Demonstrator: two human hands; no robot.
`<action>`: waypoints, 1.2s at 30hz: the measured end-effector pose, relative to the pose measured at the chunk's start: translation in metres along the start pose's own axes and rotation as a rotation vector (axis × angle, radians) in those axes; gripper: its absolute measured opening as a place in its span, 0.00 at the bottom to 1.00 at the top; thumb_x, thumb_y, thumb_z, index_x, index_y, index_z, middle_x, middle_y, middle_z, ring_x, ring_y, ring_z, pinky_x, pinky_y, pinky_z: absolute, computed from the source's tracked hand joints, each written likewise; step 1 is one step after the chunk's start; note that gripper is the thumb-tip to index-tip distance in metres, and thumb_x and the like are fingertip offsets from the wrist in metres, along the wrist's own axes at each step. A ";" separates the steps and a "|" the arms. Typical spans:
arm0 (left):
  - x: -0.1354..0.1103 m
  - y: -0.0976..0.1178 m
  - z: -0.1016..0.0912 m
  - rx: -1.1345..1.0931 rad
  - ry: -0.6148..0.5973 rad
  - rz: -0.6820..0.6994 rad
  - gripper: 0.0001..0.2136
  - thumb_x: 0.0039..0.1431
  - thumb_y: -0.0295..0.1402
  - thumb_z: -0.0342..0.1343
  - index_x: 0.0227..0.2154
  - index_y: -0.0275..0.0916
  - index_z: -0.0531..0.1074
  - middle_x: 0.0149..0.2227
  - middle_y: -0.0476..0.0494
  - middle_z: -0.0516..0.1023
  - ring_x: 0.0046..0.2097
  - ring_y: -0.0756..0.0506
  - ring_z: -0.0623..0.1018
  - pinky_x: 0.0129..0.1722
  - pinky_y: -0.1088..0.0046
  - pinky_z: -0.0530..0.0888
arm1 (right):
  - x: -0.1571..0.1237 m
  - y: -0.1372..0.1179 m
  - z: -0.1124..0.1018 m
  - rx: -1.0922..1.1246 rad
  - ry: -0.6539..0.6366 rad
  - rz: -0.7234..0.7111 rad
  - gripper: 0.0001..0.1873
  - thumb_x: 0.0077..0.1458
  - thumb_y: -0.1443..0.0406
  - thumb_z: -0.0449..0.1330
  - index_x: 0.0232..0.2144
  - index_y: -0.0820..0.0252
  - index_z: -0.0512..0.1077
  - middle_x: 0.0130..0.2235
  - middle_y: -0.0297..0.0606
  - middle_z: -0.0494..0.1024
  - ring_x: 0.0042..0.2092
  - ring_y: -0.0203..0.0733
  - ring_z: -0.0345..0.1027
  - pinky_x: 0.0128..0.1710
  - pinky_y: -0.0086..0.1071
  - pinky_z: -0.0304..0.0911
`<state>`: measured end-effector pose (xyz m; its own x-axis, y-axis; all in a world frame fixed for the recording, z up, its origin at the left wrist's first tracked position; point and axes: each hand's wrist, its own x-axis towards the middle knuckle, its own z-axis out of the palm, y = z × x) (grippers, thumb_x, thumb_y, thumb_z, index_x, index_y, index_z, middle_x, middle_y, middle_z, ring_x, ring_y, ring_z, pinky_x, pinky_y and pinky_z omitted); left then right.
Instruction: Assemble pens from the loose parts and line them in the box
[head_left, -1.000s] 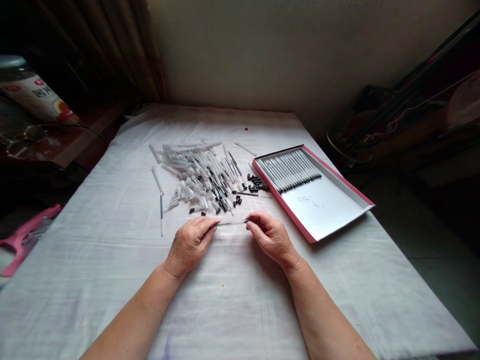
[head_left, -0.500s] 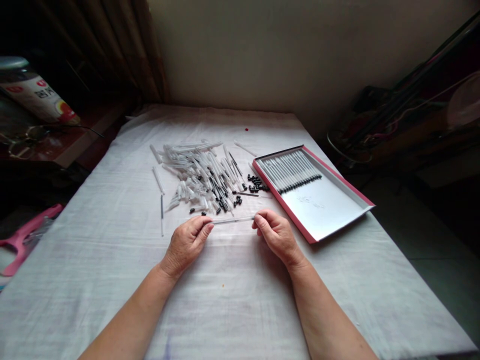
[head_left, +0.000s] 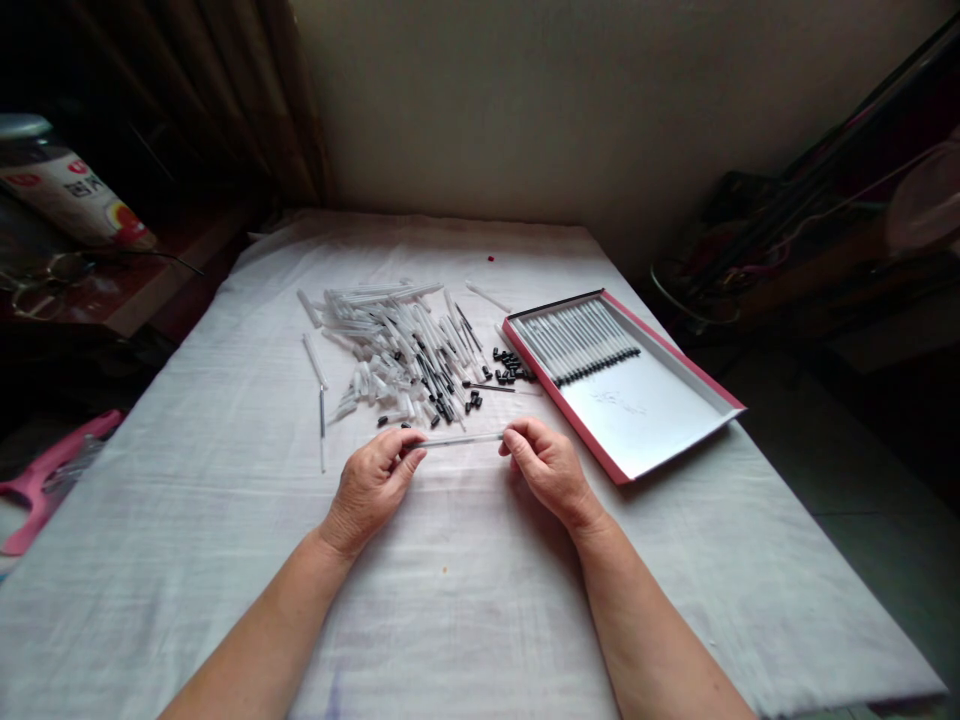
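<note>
A thin, clear-barrelled pen [head_left: 463, 440] is stretched level between my two hands above the cloth. My left hand [head_left: 373, 490] pinches its left end between thumb and fingers, and my right hand [head_left: 546, 470] pinches the right end; both tips are hidden by the fingers. Just beyond lies a loose pile of translucent pen barrels and clear caps [head_left: 394, 350], mixed with dark refills [head_left: 435, 375]. Small black plugs [head_left: 514, 368] are scattered at the pile's right side. A separate barrel [head_left: 315, 360] and refill [head_left: 322, 430] lie left of the pile.
Right of the pile, a shallow red-edged box [head_left: 574, 420] holds a row of pens [head_left: 581, 340] with black ends. A tiny red piece [head_left: 491, 259] lies toward the back. Beyond the table's left edge are a labelled jar [head_left: 75, 190] and a pink plastic object [head_left: 56, 470].
My right hand has shifted slightly left, closer to my left hand, and less of the pen shows between them. The view has moved very slightly.
</note>
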<state>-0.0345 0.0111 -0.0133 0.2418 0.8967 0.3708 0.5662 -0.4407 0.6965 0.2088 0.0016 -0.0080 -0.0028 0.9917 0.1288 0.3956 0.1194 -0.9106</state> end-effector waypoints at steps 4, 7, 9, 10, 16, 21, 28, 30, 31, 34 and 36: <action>-0.001 0.002 0.002 -0.058 0.001 -0.069 0.09 0.59 0.35 0.54 0.38 0.39 0.75 0.34 0.45 0.79 0.29 0.50 0.75 0.31 0.77 0.72 | 0.000 -0.001 0.001 0.069 0.008 0.034 0.12 0.58 0.57 0.55 0.29 0.59 0.70 0.26 0.36 0.76 0.27 0.36 0.68 0.29 0.29 0.63; -0.001 0.001 0.001 -0.055 -0.042 -0.087 0.11 0.59 0.38 0.55 0.40 0.39 0.75 0.34 0.45 0.80 0.30 0.49 0.76 0.33 0.76 0.73 | 0.000 -0.003 0.002 0.169 0.017 0.066 0.12 0.57 0.56 0.56 0.29 0.59 0.69 0.26 0.36 0.76 0.24 0.35 0.66 0.26 0.28 0.63; 0.000 0.000 0.000 -0.046 -0.067 -0.076 0.11 0.61 0.38 0.53 0.38 0.39 0.76 0.30 0.46 0.80 0.30 0.48 0.77 0.33 0.75 0.72 | -0.001 -0.004 0.003 0.201 0.024 0.066 0.12 0.56 0.56 0.57 0.29 0.59 0.69 0.26 0.36 0.76 0.24 0.34 0.66 0.25 0.28 0.64; 0.000 0.000 0.000 -0.045 -0.069 -0.073 0.11 0.61 0.38 0.52 0.37 0.39 0.76 0.28 0.47 0.79 0.30 0.48 0.77 0.34 0.75 0.72 | -0.001 -0.005 0.003 0.207 0.024 0.067 0.12 0.56 0.56 0.57 0.29 0.59 0.69 0.26 0.36 0.76 0.24 0.34 0.66 0.26 0.28 0.65; 0.000 0.001 0.001 -0.064 -0.023 -0.127 0.09 0.59 0.38 0.54 0.35 0.39 0.76 0.32 0.45 0.80 0.32 0.47 0.77 0.34 0.75 0.72 | 0.000 -0.006 0.004 0.214 0.009 0.105 0.14 0.55 0.55 0.58 0.27 0.60 0.70 0.25 0.36 0.75 0.25 0.35 0.67 0.26 0.28 0.66; 0.002 0.003 0.001 -0.085 0.012 -0.125 0.07 0.57 0.36 0.56 0.35 0.39 0.75 0.31 0.47 0.79 0.29 0.50 0.74 0.30 0.77 0.71 | 0.001 -0.003 0.005 0.205 -0.009 0.116 0.14 0.54 0.55 0.58 0.28 0.60 0.70 0.24 0.35 0.75 0.24 0.34 0.66 0.25 0.28 0.65; 0.002 0.001 0.002 -0.117 -0.010 -0.108 0.06 0.57 0.35 0.56 0.35 0.40 0.75 0.31 0.47 0.78 0.29 0.50 0.74 0.30 0.77 0.71 | -0.003 0.003 0.013 0.087 -0.063 -0.059 0.19 0.55 0.58 0.60 0.48 0.57 0.72 0.42 0.42 0.79 0.38 0.40 0.73 0.33 0.30 0.69; 0.000 0.001 0.005 -0.105 -0.036 -0.062 0.06 0.58 0.34 0.56 0.35 0.40 0.75 0.30 0.48 0.78 0.29 0.50 0.74 0.31 0.76 0.72 | -0.004 0.002 0.018 -0.025 -0.125 -0.157 0.17 0.55 0.60 0.61 0.47 0.55 0.75 0.41 0.41 0.79 0.38 0.40 0.74 0.36 0.31 0.70; 0.000 0.001 0.006 -0.092 -0.040 -0.037 0.06 0.58 0.34 0.56 0.36 0.40 0.75 0.30 0.48 0.78 0.29 0.50 0.75 0.32 0.75 0.72 | -0.005 0.002 0.020 -0.080 -0.146 -0.199 0.14 0.56 0.61 0.60 0.45 0.55 0.76 0.39 0.40 0.79 0.37 0.40 0.74 0.38 0.32 0.70; 0.001 -0.002 0.002 0.008 -0.003 0.029 0.07 0.60 0.35 0.55 0.38 0.40 0.74 0.33 0.46 0.78 0.32 0.49 0.76 0.35 0.74 0.73 | -0.005 0.003 0.023 -0.199 -0.105 -0.260 0.10 0.58 0.63 0.58 0.38 0.55 0.79 0.35 0.40 0.81 0.36 0.42 0.75 0.39 0.34 0.70; 0.005 -0.008 -0.009 0.155 0.081 0.051 0.08 0.61 0.37 0.54 0.39 0.40 0.73 0.36 0.44 0.78 0.36 0.46 0.77 0.40 0.71 0.73 | -0.003 0.006 0.022 -0.220 -0.024 -0.254 0.10 0.58 0.63 0.57 0.37 0.56 0.79 0.35 0.41 0.81 0.37 0.44 0.76 0.40 0.35 0.70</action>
<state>-0.0445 0.0185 -0.0116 0.2129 0.8643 0.4556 0.6712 -0.4682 0.5746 0.1908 0.0002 -0.0223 -0.1473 0.9326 0.3294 0.5685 0.3524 -0.7434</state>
